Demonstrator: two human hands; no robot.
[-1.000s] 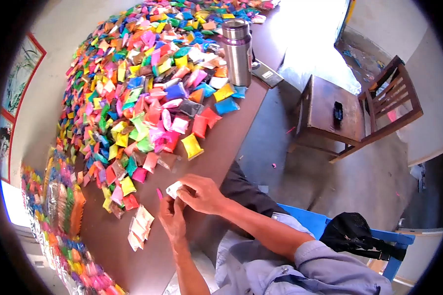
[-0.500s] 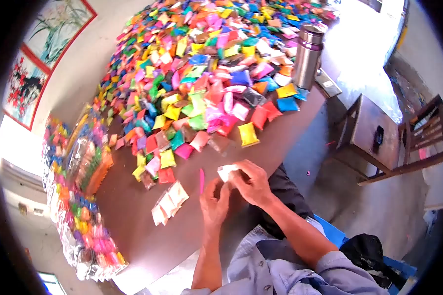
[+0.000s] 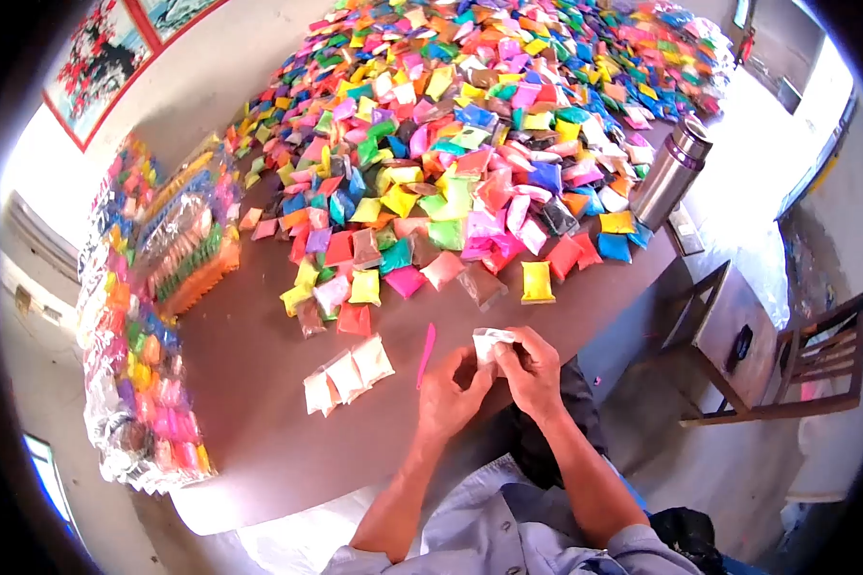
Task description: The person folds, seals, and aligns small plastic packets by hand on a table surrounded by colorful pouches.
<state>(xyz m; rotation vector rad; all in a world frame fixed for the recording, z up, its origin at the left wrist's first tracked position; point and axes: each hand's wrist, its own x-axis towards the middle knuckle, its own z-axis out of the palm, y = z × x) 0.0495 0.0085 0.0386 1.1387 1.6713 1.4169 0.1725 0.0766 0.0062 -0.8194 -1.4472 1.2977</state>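
Between my hands is a small white packet (image 3: 489,341), held just above the near part of the brown table. My right hand (image 3: 535,372) pinches it from the right, with thumb and fingers closed on it. The curled fingers of my left hand (image 3: 451,395) meet its lower left side; those fingertips are partly hidden. A thin pink stick (image 3: 427,355) lies on the table just left of my left hand. Farther left, several whitish packets (image 3: 348,375) lie side by side in a short row.
A huge heap of colourful small packets (image 3: 446,206) covers the back of the table (image 3: 249,383). Bagged packets (image 3: 153,383) line the left edge. A steel flask (image 3: 672,172) stands at the right edge. On the floor to the right is a wooden chair (image 3: 738,335) with a dark object on it.
The view has shifted, so the table things sit lower and farther right. Both hands stay at the white packet, now closer together, with the left hand's fingers nearer to it.
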